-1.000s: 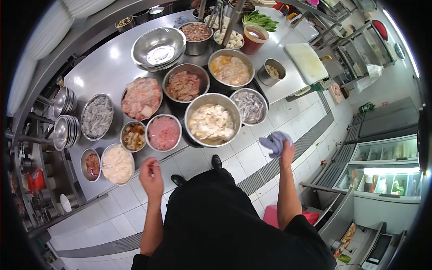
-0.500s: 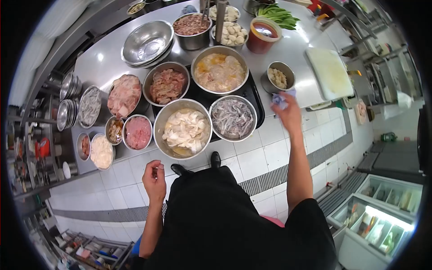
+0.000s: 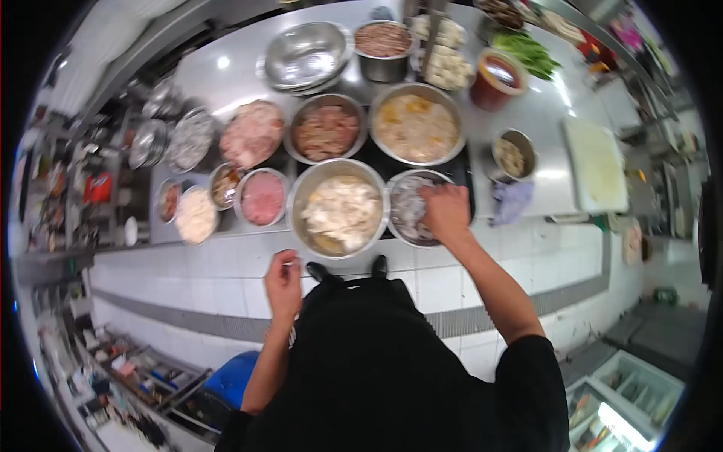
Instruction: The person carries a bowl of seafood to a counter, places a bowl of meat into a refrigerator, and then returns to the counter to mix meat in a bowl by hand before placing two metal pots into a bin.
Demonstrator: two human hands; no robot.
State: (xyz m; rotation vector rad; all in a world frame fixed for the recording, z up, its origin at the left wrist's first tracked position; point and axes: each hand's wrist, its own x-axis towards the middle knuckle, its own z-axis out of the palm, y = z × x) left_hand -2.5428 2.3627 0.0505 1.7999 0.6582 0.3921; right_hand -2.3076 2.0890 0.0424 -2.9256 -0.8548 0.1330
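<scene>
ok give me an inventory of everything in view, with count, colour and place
table: one, silver, centre
filled steel containers: about fifteen, silver, across table
perforated bowls: one stack, silver, far side
small bowls: two stacks, silver, left end
tub: one, red, far right
greens: one bunch, green, beside tub
board: one, whitish, right end
cloth: one, bluish, front edge
barrel: one, blue, lower left
shoes: two, black, floor
shelf items: uncountable, mixed, edges
left hand: one, bare, before table
right hand: one, bare, at grey-food bowl
</scene>
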